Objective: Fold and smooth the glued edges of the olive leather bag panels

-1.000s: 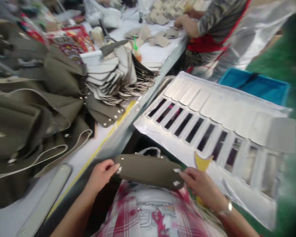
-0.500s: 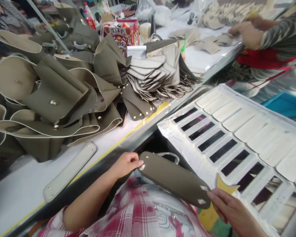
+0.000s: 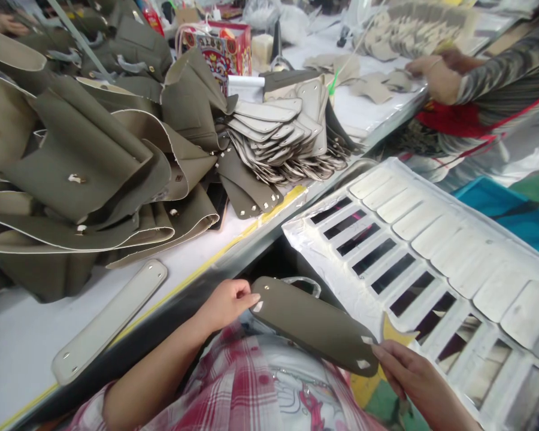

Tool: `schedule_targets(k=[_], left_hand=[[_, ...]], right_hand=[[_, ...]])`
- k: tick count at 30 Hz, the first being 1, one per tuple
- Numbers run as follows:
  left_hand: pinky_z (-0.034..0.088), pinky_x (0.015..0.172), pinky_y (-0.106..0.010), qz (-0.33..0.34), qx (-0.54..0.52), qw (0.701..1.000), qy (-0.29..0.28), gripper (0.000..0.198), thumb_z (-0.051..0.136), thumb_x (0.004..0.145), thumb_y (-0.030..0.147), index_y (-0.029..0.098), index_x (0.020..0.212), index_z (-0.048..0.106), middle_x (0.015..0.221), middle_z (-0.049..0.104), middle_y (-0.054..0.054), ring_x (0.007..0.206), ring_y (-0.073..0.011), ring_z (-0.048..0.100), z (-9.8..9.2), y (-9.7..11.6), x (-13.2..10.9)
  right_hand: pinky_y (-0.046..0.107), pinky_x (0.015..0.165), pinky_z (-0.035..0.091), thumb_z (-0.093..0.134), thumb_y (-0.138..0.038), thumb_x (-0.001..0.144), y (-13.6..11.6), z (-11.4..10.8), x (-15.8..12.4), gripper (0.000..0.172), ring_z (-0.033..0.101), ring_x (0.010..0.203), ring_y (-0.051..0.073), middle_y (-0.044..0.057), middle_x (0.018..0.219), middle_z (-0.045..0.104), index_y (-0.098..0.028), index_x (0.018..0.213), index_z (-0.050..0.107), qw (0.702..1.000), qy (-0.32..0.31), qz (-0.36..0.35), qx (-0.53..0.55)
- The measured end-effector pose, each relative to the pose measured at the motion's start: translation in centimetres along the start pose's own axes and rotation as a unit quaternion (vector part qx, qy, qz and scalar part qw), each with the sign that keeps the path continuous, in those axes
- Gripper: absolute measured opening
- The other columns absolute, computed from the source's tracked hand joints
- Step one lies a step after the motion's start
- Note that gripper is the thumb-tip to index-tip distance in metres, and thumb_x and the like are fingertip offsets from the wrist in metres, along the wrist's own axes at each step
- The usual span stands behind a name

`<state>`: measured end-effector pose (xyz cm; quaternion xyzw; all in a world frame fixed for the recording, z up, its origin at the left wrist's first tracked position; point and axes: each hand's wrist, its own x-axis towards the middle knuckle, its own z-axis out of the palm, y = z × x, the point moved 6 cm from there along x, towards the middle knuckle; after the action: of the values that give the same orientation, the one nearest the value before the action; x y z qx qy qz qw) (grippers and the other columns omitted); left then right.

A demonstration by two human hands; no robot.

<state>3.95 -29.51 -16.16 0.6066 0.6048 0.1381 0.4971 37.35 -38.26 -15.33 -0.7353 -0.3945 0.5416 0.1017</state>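
I hold an olive-green oblong leather piece with small metal studs at its corners, in front of my lap. My left hand pinches its left end, fingers closed. My right hand grips its right end by the fingertips. A white rack with long slots lies just right of the piece, and pale oblong pieces are laid in a row along its far side. A single pale oblong piece rests on the white table near my left arm.
A heap of olive leather bag panels fills the table's left. A fanned stack of oblong pieces sits behind the yellow-taped table edge. Another person's hand works on pale pieces at the far right. A blue bin stands beyond the rack.
The view swung left and settled. The olive piece tilted, its right end lower, and my hands kept hold of both ends.
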Motion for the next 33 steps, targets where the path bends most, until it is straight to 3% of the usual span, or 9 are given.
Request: schedule_targets(k=[9,12,14,16,19,22,25,28,33], left_hand=[[0.029,0.049,-0.023,0.036,0.138,0.99,-0.022,0.034,0.052,0.077,0.045,0.018,0.057,0.044,0.052,0.044,0.006,0.051,-0.01,0.041,-0.5,1.0,0.2],[0.041,0.059,-0.027,0.077,0.223,0.972,0.019,0.027,0.053,0.076,0.046,0.02,0.081,0.053,0.073,0.058,0.001,0.066,-0.0162,0.054,-1.3,1.9,-0.2],[0.045,0.079,-0.037,0.154,0.267,0.949,0.061,0.037,0.053,0.076,0.04,0.019,0.107,0.05,0.102,0.059,-0.007,0.092,-0.0235,0.056,-1.2,3.6,-0.1],[0.038,0.095,-0.043,0.25,0.296,0.92,0.062,0.044,0.049,0.078,0.029,0.019,0.12,0.044,0.122,0.05,-0.01,0.111,-0.0268,0.048,0.6,5.9,0.1],[0.033,0.102,-0.042,0.363,0.308,0.879,-0.029,0.044,0.045,0.08,0.022,0.02,0.124,0.043,0.13,0.045,-0.009,0.118,-0.0243,0.044,6.5,9.7,0.0],[0.03,0.104,-0.044,0.42,0.301,0.849,-0.109,0.056,0.056,0.077,0.038,0.018,0.127,0.04,0.132,0.046,-0.01,0.121,-0.0259,0.041,13.2,12.5,-0.2],[0.03,0.102,-0.046,0.43,0.312,0.838,-0.124,0.076,0.064,0.067,0.054,0.017,0.129,0.04,0.129,0.049,-0.012,0.119,-0.0292,0.043,17.5,13.7,0.1],[0.032,0.099,-0.044,0.428,0.321,0.836,-0.122,0.08,0.066,0.064,0.057,0.016,0.128,0.04,0.127,0.05,-0.013,0.117,-0.0292,0.044,19.0,14.1,0.3],[0.034,0.097,-0.044,0.425,0.322,0.836,-0.127,0.08,0.066,0.062,0.058,0.016,0.125,0.042,0.123,0.052,-0.013,0.114,-0.0296,0.046,19.2,14.4,0.4]], right_hand=[[0.021,0.04,0.026,0.044,-0.061,0.076,-0.2,-0.4,0.7,0.044,0.032,0.039,0.008,-0.007,0.043,0.035,-0.02,0.06,0.041,0.999,-0.001,-0.015,-0.053],[0.021,0.04,0.028,0.047,-0.052,0.077,-0.1,-0.8,0.4,0.037,0.036,0.039,0.008,-0.006,0.044,0.04,-0.019,0.06,0.043,0.997,0.026,-0.038,-0.059],[0.021,0.041,0.029,0.049,-0.046,0.078,0.0,-1.2,0.4,0.033,0.041,0.04,0.008,-0.005,0.046,0.044,-0.019,0.06,0.046,0.995,0.037,-0.062,-0.071],[0.02,0.042,0.03,0.05,-0.041,0.079,0.2,-1.6,0.4,0.029,0.044,0.042,0.008,-0.004,0.049,0.049,-0.018,0.062,0.05,0.992,0.046,-0.08,-0.083],[0.02,0.044,0.03,0.051,-0.035,0.081,0.5,-2.0,0.3,0.026,0.045,0.044,0.008,-0.003,0.051,0.052,-0.017,0.063,0.052,0.988,0.063,-0.1,-0.095],[0.021,0.045,0.028,0.052,-0.034,0.081,0.7,-2.2,0.1,0.026,0.043,0.045,0.007,-0.003,0.051,0.051,-0.017,0.061,0.052,0.985,0.081,-0.114,-0.105],[0.021,0.047,0.028,0.055,-0.035,0.08,0.8,-2.5,0.0,0.027,0.043,0.048,0.008,-0.003,0.052,0.051,-0.017,0.06,0.053,0.981,0.093,-0.127,-0.11],[0.021,0.048,0.028,0.055,-0.034,0.08,1.2,-2.8,0.1,0.026,0.043,0.05,0.009,-0.002,0.053,0.052,-0.017,0.059,0.054,0.982,0.09,-0.128,-0.104],[0.021,0.047,0.028,0.054,-0.033,0.082,1.9,-3.0,0.1,0.026,0.042,0.045,0.007,-0.003,0.048,0.05,-0.016,0.062,0.054,0.99,0.068,-0.108,-0.059]])
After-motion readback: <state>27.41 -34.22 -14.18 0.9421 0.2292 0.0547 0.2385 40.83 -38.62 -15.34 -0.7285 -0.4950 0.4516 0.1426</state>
